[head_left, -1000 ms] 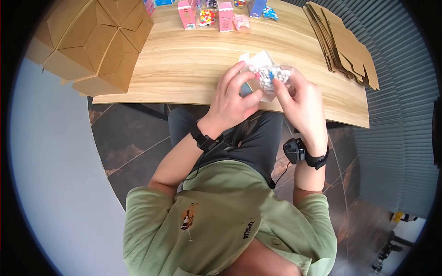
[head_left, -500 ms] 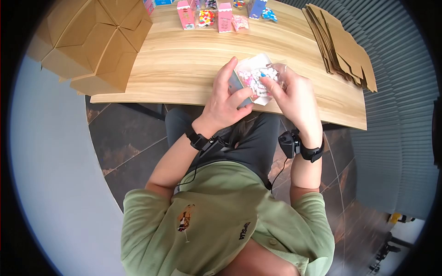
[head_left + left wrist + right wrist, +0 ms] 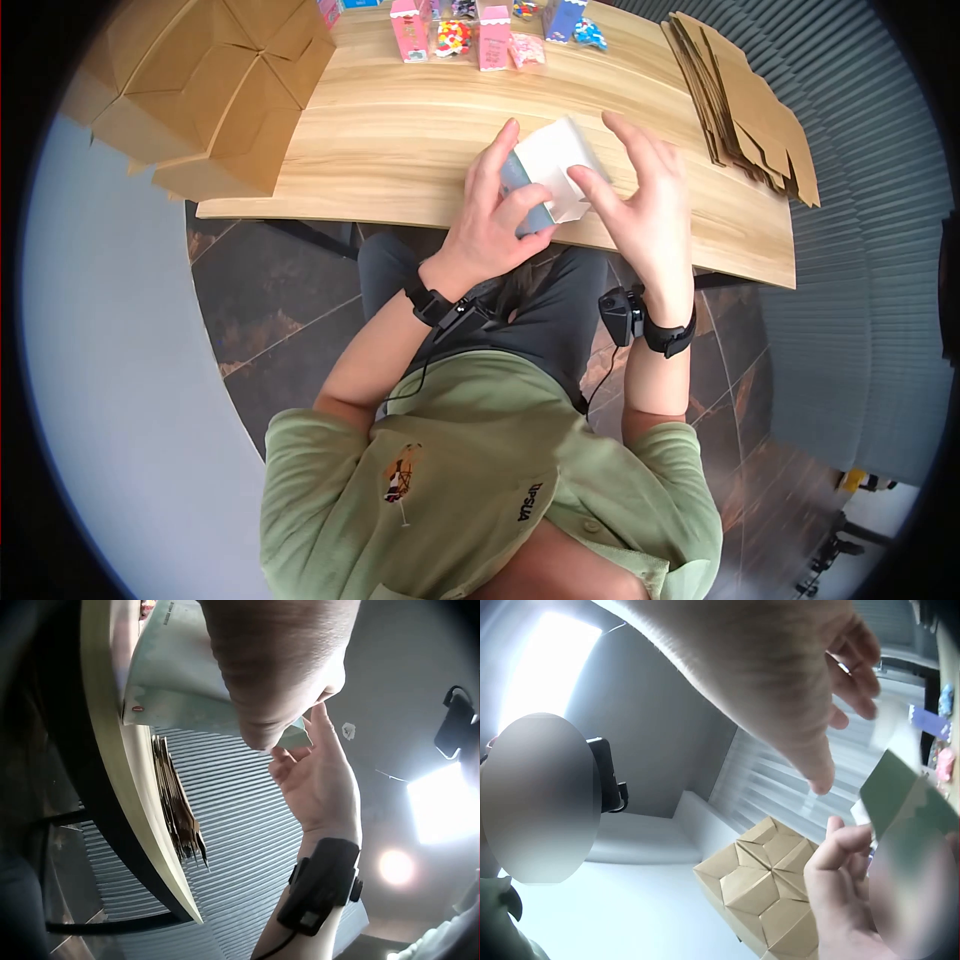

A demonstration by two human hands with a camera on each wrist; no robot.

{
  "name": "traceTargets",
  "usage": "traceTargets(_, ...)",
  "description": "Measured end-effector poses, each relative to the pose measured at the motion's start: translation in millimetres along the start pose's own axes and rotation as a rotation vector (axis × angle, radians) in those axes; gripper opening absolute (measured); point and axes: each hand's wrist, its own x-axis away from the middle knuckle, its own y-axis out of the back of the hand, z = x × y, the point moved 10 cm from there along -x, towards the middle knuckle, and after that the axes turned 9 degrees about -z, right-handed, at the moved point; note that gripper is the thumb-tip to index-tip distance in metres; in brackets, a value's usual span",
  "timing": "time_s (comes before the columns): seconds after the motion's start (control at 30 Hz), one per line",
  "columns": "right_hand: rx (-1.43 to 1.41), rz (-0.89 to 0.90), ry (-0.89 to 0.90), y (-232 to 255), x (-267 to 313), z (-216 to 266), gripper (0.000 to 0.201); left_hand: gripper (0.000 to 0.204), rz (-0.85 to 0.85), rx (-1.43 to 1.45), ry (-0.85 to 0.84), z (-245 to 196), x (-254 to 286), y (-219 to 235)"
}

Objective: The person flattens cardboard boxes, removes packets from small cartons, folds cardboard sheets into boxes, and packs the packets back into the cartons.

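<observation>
A small pale blue-green carton (image 3: 538,207), white inside, stands tilted at the table's near edge with its top flaps open. My left hand (image 3: 485,228) grips it from the left, fingers and thumb around its sides. In the left wrist view the carton (image 3: 176,671) shows its printed face, partly covered by that hand. My right hand (image 3: 650,220) is spread at the carton's right side, its thumb tip over the open flaps and nothing between its fingers. The bag of small white pieces is out of sight, and the carton's bottom is hidden.
Pink cartons (image 3: 493,38), a blue carton (image 3: 563,18) and small bags of coloured pieces (image 3: 453,38) line the table's far side. Opened brown cardboard boxes (image 3: 235,110) stand at the left. Flattened brown cardboard (image 3: 745,95) lies along the right edge.
The clear bag of white pieces, earlier pinched in my right hand and lowered at the carton's opening, has gone from view. My right fingers have let go and spread; the left hand keeps its grip.
</observation>
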Motion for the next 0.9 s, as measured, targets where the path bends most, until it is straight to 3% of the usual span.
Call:
traceTargets(0.03, 0.031, 0.008, -0.007, -1, 4, -4, 0.069, 0.061, -0.005, 0.005, 0.007, 2, 1, 2)
traceTargets(0.13, -0.296, 0.163, -0.06, -21, 19, -14, 0.071, 0.073, -0.036, 0.037, 0.048, 11, 1, 7)
traceTargets(0.23, -0.612, 0.183, -0.34, -43, 32, -33, 0.067, 0.081, 0.011, 0.086, 0.103, 17, 6, 2)
traceTargets(0.33, -0.714, 0.096, -0.442, -53, 37, -31, 0.059, 0.082, 0.014, 0.111, 0.093, 14, 6, 0)
traceTargets(0.43, -0.469, -0.035, -0.155, -45, 33, 0, 0.049, 0.087, -0.019, 0.118, 0.077, 14, 6, 1)
traceTargets(0.57, -0.547, -0.059, -0.169, -53, 37, 4, 0.036, 0.093, -0.075, 0.071, 0.062, 14, 6, 2)
traceTargets(0.9, -0.27, -0.075, 0.114, -50, 44, 36, 0.038, 0.092, 0.007, -0.004, 0.158, 24, 11, -3)
